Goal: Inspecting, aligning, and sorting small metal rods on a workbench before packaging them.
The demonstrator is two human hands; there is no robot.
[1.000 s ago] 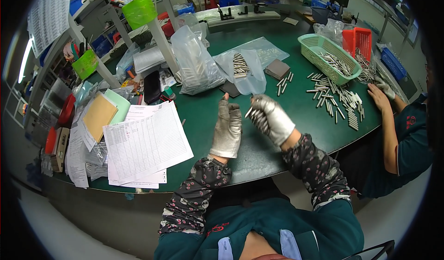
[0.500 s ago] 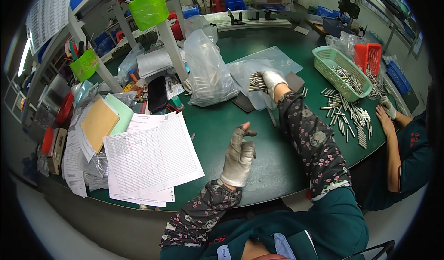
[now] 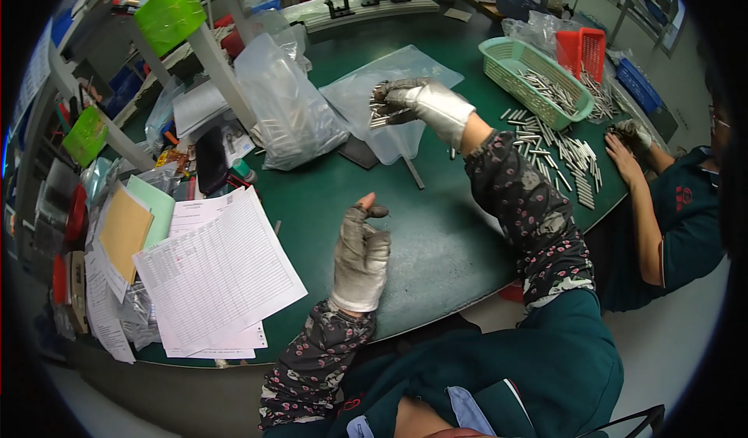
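Observation:
My right hand, in a grey-and-white work glove, grips a bunch of short metal pins above a clear plastic bag lying on the green table. To its left stands a bulging clear bag with metal pins inside. Nearer to me, my left hand hovers over the table with its fingers loosely bent and apart. Nothing shows in it, and a bare fingertip sticks out of its glove. Many loose metal pins lie on the table to the right of my right hand.
A pale green basket holding pins stands at the right, beside a red basket. A co-worker's hands rest at the table's right edge. Printed sheets cover the left side. A dark flat piece lies by the bags.
My right hand has moved left with the pins, toward the bulging bag. The whole view has shifted, so the table things sit farther left. My left hand keeps its pose.

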